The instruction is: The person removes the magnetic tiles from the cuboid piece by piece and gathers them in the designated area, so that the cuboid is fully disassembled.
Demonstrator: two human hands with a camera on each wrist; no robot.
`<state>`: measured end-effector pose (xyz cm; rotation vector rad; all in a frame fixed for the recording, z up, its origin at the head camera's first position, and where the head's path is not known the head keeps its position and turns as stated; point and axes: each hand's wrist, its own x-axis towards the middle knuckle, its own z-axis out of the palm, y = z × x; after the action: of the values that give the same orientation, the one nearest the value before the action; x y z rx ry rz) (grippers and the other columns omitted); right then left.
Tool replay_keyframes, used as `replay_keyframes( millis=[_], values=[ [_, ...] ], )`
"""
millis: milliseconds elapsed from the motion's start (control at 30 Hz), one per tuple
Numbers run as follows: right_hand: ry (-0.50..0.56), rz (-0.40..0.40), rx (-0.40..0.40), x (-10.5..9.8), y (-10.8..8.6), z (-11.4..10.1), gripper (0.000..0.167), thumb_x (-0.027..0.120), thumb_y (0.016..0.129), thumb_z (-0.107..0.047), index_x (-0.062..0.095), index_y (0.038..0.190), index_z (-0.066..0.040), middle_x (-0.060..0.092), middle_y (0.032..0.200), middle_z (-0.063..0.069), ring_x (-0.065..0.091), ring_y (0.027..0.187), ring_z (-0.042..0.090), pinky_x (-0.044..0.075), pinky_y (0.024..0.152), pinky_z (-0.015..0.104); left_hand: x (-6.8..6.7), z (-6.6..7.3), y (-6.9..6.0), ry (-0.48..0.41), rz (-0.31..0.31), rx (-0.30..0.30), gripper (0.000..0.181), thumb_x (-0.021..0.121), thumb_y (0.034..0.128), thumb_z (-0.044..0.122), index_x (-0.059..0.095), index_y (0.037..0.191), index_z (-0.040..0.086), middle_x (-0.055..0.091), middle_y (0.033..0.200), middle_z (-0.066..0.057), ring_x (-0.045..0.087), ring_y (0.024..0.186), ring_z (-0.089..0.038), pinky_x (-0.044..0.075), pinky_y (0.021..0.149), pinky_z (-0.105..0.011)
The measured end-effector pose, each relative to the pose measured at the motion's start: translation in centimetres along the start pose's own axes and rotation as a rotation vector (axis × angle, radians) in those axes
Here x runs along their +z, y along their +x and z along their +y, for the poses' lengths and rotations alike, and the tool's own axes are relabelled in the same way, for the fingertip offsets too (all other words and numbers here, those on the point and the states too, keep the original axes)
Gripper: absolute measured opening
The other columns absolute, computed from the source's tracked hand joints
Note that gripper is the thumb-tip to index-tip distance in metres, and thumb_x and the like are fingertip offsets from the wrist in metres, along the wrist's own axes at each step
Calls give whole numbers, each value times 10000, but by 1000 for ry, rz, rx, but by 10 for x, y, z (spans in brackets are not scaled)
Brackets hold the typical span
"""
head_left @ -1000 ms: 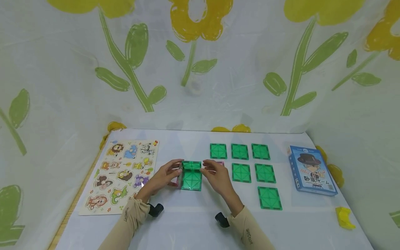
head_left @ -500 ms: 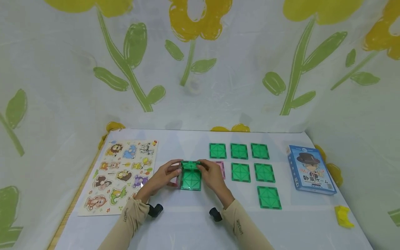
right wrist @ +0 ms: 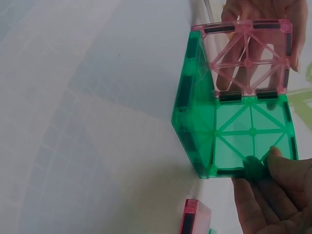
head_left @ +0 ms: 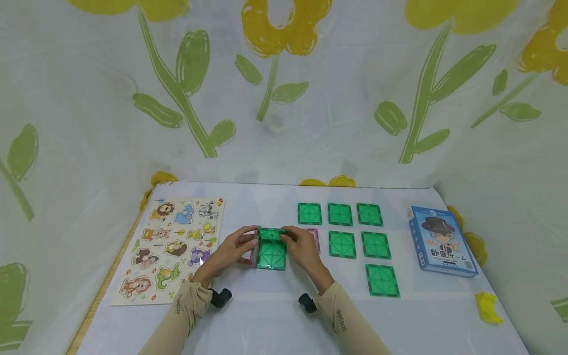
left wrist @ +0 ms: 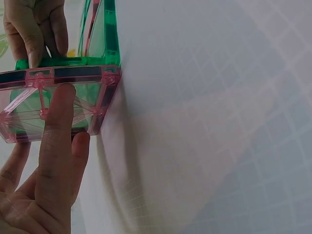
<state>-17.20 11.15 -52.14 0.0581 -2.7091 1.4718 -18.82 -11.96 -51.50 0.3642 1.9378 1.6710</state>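
In the head view, a green magnetic tile [head_left: 271,257] lies flat between the hands, with a second green tile [head_left: 271,234] standing along its far edge. Standing along the left side is a pink magnetic tile [right wrist: 247,63], joined to the upright green one at a corner. The left hand [head_left: 231,250] holds the pink tile from outside, one straight digit pressed on its face in the left wrist view. With thumb and fingers, the right hand [head_left: 304,248] pinches the upright green tile near its free side edge. Another pink tile [head_left: 316,237] is partly hidden behind the right hand.
Several green tiles [head_left: 341,244] lie in rows to the right. An animal puzzle board [head_left: 179,231] occupies the left of the white table [head_left: 284,320]. At the right are a blue game box [head_left: 441,241] and a small yellow piece [head_left: 488,308].
The right hand has moved left to the upright green tile and taken hold of its edge, uncovering more of the second pink tile. The left hand has stayed in place.
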Motion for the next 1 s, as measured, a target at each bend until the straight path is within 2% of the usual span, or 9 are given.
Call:
replay_keyframes(
  millis=[233, 533, 1000],
  values=[
    [-15, 9, 41, 3, 2, -1, 163, 697, 944, -140, 752, 1088, -88, 771, 1075, 91, 718, 1016, 238, 608, 905, 406, 0, 0, -1, 7, -9, 10, 564, 519, 1058, 259, 314, 1560, 98, 339, 1571, -327, 506, 1342, -493, 630, 831, -438],
    [-4, 29, 24, 2, 4, -1, 167, 716, 927, -139, 771, 1069, -70, 778, 1052, 91, 713, 995, 226, 607, 868, 395, -1, -1, 1, 6, -1, 7, 568, 520, 1058, 273, 311, 1562, 119, 343, 1581, -302, 507, 1347, -479, 631, 827, -418],
    [6, 33, 52, 2, 8, -1, 172, 707, 936, -160, 765, 1071, -69, 773, 1046, 96, 704, 995, 235, 594, 865, 409, 0, -2, 1, -1, 20, -18, 569, 526, 1054, 271, 311, 1568, 155, 330, 1600, -275, 492, 1363, -483, 630, 832, -426]
  ],
)
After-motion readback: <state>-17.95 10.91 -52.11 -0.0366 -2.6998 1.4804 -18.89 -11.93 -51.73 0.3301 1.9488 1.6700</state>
